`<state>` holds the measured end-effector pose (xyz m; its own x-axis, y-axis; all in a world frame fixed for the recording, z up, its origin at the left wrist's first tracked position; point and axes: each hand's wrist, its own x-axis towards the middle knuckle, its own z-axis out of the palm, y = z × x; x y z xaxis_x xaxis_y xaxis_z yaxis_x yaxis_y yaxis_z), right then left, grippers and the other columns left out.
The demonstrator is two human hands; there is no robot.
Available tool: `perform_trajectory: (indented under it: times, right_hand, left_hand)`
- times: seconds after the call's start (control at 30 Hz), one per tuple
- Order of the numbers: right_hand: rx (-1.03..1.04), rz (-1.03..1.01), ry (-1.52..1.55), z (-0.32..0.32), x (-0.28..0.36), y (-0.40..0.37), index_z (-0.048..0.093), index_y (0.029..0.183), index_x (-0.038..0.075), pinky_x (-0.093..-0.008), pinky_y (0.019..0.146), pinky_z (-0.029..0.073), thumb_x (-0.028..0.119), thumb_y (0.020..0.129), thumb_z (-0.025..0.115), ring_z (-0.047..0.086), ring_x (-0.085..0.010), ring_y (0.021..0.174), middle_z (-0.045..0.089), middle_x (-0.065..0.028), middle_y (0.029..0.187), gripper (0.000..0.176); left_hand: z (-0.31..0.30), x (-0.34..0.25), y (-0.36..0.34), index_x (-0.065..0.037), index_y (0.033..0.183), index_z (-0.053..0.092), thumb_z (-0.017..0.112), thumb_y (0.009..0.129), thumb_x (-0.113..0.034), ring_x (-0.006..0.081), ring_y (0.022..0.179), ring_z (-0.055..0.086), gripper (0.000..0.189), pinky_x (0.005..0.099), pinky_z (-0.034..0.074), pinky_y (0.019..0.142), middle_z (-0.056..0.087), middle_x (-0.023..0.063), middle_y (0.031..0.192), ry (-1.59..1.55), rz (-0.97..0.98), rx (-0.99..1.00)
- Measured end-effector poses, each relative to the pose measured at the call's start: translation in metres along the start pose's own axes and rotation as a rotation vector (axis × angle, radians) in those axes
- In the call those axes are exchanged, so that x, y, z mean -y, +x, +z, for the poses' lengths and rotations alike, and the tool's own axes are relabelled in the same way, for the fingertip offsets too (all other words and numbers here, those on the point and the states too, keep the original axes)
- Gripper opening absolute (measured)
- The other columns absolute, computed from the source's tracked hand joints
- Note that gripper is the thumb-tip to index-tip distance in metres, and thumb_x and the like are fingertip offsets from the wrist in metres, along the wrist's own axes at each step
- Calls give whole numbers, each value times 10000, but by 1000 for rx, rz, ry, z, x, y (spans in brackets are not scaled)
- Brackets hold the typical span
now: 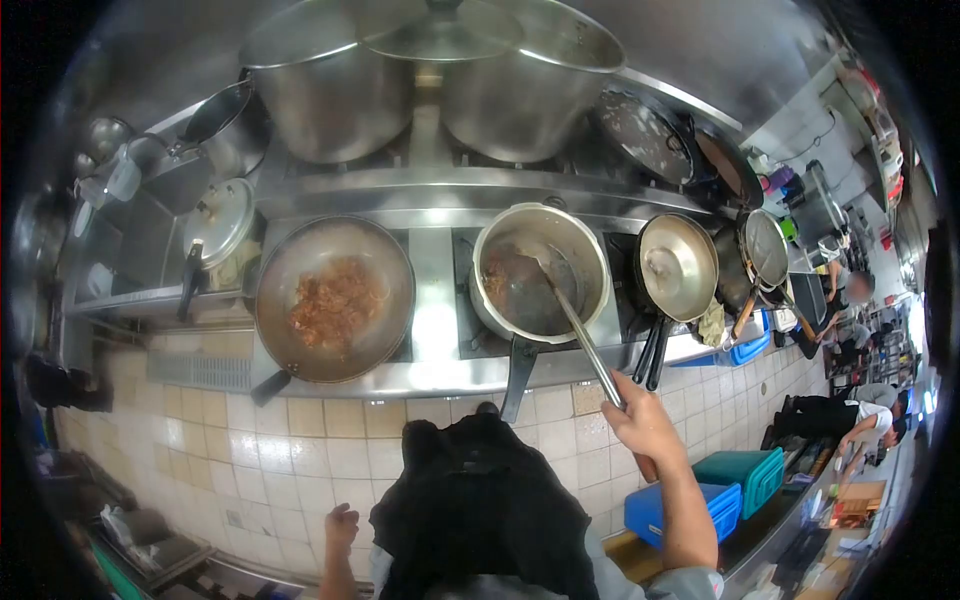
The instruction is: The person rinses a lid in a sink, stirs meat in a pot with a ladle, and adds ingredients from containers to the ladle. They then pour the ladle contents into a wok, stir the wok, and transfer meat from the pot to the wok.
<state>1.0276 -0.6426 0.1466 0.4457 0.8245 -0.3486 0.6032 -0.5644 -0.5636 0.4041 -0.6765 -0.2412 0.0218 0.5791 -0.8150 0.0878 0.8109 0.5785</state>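
Note:
My right hand [643, 425] is wrapped around the long metal handle of a wok spatula [580, 330], whose wooden end sticks out below my fist. The spatula's head reaches into a deep metal pot [605, 290] on the stove, against brown food [500, 275] on the pot's left side. The head's exact shape is hard to make out. Low on the left, my left hand [342, 525] hangs over the floor, fingers curled in, with nothing visible in it. Left of the pot stands a wide pan [385, 245] holding browned, chopped food [335, 305].
Large stockpots [335, 110] stand along the back. Frying pans [677, 265] sit to the right, their handles jutting forward. A lidded pressure cooker [220, 220] is at the left. Blue [675, 512] and green [740, 475] bins stand right of me. Other people [850, 420] are at the far right.

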Motion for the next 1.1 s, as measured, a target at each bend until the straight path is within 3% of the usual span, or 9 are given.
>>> perform_trajectory:
  times: [0.23, 0.43, 0.63, 0.7, 0.8, 0.83, 0.9, 1.03, 1.1]
  right_hand:
    - [-118, -14, -97, 2, -7, 3, 527, 1340, -23, -530, 724, 521, 118, 897, 631, 683, -483, 826, 659, -316, 806, 477]
    - [-183, -104, -205, 27, -29, 20, 535, 1321, -20, -549, 737, 531, 126, 905, 625, 672, -506, 861, 662, -341, 875, 451]
    - [60, 220, 179, 3, -8, 24, 537, 1323, -28, -399, 599, 546, 199, 965, 614, 676, -271, 635, 658, -171, 766, 431]
    - [202, 320, 361, -10, -17, 25, 529, 1340, -37, -320, 534, 506, 221, 993, 602, 570, -150, 582, 578, -73, 772, 438]
    - [240, 334, 366, -26, -7, 23, 545, 1214, -32, -305, 504, 498, 203, 1009, 575, 540, -133, 625, 539, -50, 796, 313]
    - [236, 356, 352, -26, -5, 25, 545, 1216, -17, -300, 483, 479, 184, 1001, 574, 526, -136, 568, 531, -42, 770, 296]
    - [259, 380, 394, -28, 3, 27, 539, 1214, -15, -295, 458, 456, 173, 988, 584, 505, -132, 511, 517, -30, 736, 298]
    - [277, 423, 545, -26, 11, 32, 528, 1222, -22, -291, 440, 436, 153, 970, 606, 492, -124, 483, 512, -24, 717, 317]
    - [317, 390, 502, -22, 8, 33, 524, 1215, -26, -285, 437, 424, 119, 950, 630, 497, -122, 485, 512, -26, 714, 320]
  left_hand:
    - [9, 5, 0, 42, 1299, 590, 634, 947, -123, 112, 621, 589, 392, 255, 473, 526, 688, 59, 876, -76, -15, -68]
    - [22, -21, -14, 42, 1289, 607, 633, 932, -106, 113, 625, 596, 387, 256, 472, 530, 694, 57, 880, 264, 60, -134]
    - [13, -10, -14, 45, 1292, 612, 601, 941, -98, 117, 628, 595, 379, 269, 479, 540, 700, 60, 878, 113, 48, -139]
    - [18, -6, -18, 42, 1313, 603, 610, 936, -103, 119, 625, 588, 404, 273, 477, 545, 696, 64, 863, 238, 25, -182]
    - [10, 24, -15, 32, 1298, 628, 665, 904, -139, 140, 664, 615, 431, 291, 499, 572, 707, 84, 881, 269, 199, -104]
    - [32, -11, -34, 34, 1278, 643, 689, 877, -148, 150, 718, 640, 443, 307, 515, 605, 722, 114, 927, 520, 95, -207]
    - [44, -25, -44, 37, 1288, 638, 696, 862, -155, 172, 757, 657, 471, 320, 528, 646, 730, 139, 949, 301, -93, -203]
    - [44, 13, -33, 42, 1281, 645, 691, 864, -160, 191, 797, 668, 466, 328, 535, 680, 728, 152, 953, 102, -11, -222]
    - [49, 18, -30, 58, 1267, 651, 682, 864, -157, 198, 814, 673, 458, 332, 537, 691, 728, 166, 957, 309, 4, -222]
